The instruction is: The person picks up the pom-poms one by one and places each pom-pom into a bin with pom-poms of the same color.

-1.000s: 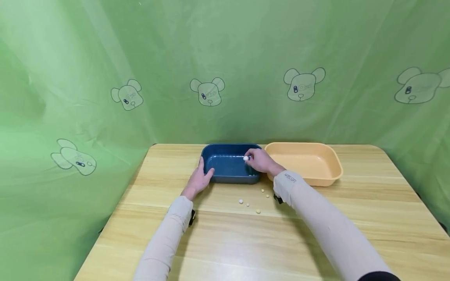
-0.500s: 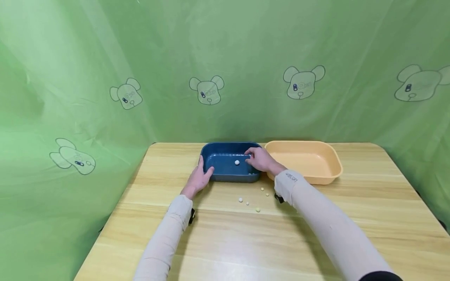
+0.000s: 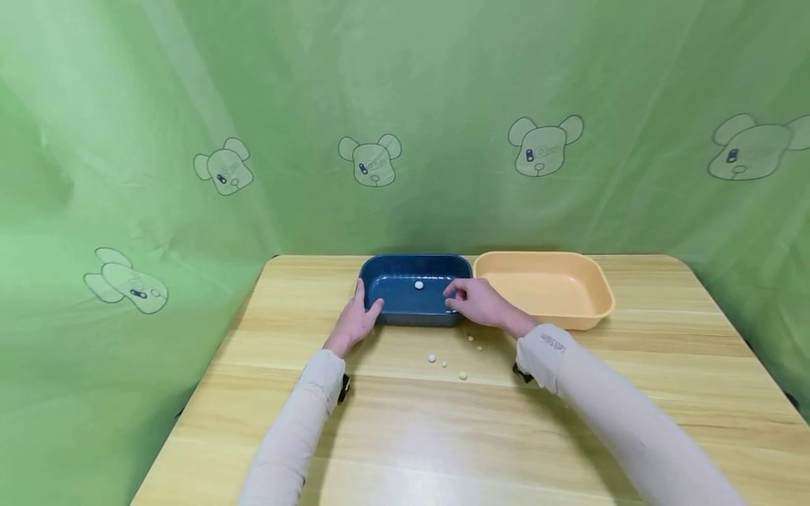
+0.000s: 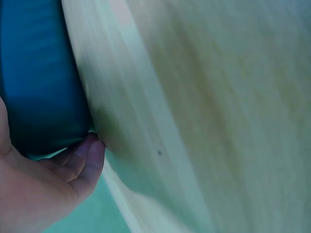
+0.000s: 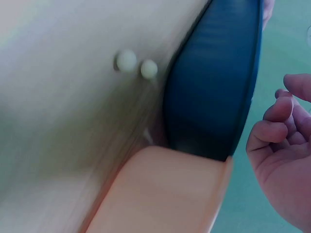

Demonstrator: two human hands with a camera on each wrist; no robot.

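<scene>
A dark blue plastic tray (image 3: 414, 320) stands at the back of the wooden table, with a white ball (image 3: 419, 285) lying inside it. My left hand (image 3: 356, 320) grips the tray's front left corner. In the left wrist view its fingers (image 4: 90, 165) curl in against the blue outer wall. Over the tray's right end hovers my right hand (image 3: 477, 302), fingers loosely bent and holding nothing. The right wrist view shows that hand's bent fingertips (image 5: 279, 109) beside the blue rim. Several small white and yellow balls lie on the table in front, among them a white ball (image 3: 432, 358) and a yellow ball (image 3: 463, 375).
Against the blue tray's right side stands a peach-coloured tray (image 3: 585, 322). Two pale balls, one of them the larger ball (image 5: 127, 60), lie near both trays in the right wrist view. A green curtain (image 3: 436, 204) printed with bear heads hangs behind the wooden table (image 3: 392, 436).
My right hand let go of a white ball, which dropped into the blue tray and rolled left and back. That hand then drew slightly right and nearer. The left hand kept its place.
</scene>
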